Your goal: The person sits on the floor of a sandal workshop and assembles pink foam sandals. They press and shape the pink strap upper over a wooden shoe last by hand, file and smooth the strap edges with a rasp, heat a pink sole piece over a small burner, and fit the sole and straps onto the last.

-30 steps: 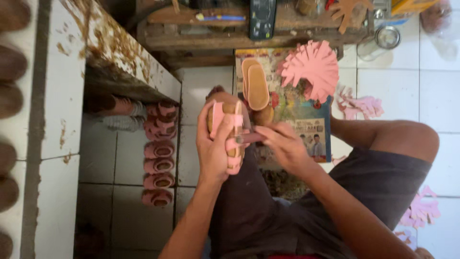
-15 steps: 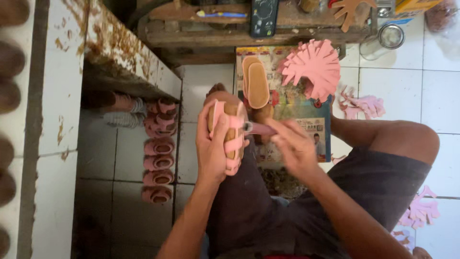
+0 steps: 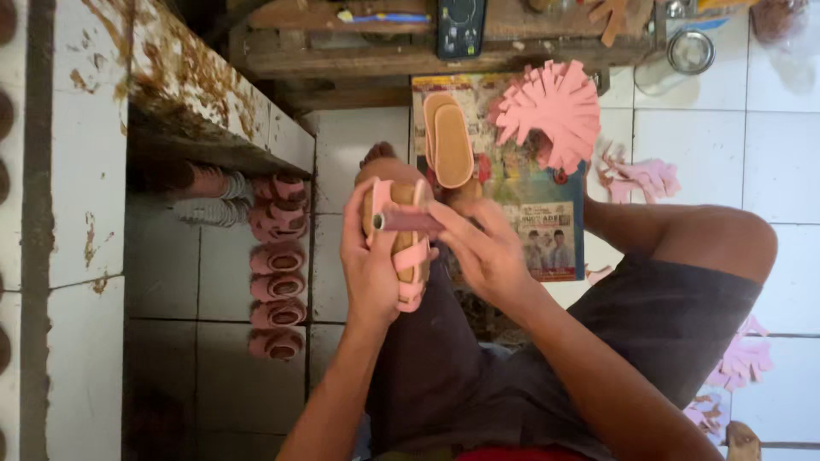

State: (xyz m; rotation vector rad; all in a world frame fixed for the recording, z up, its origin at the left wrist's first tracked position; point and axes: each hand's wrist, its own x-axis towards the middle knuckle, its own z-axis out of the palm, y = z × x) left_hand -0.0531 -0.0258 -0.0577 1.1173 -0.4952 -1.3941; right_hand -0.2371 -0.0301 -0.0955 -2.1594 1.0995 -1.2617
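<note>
My left hand (image 3: 369, 260) grips a small pink sandal (image 3: 407, 248) with a tan insole, held upright over my lap. My right hand (image 3: 483, 248) holds a dark reddish stick-like tool (image 3: 408, 222) and lays it across the sandal's upper straps. Just beyond, a tan shoe sole (image 3: 451, 141) lies on a colourful printed sheet (image 3: 547, 213), with a fanned stack of pink cut strap pieces (image 3: 547, 107) beside it.
Several finished pink sandals (image 3: 278, 273) line up on the tiled floor under a stained white tiled ledge (image 3: 77, 154). A wooden bench (image 3: 427, 43) with a dark device stands ahead. More pink cut pieces (image 3: 645, 175) lie at right and near my knee (image 3: 743, 358).
My right hand has slid the dark tool leftward across the sandal's straps. My left hand keeps the sandal in nearly the same place.
</note>
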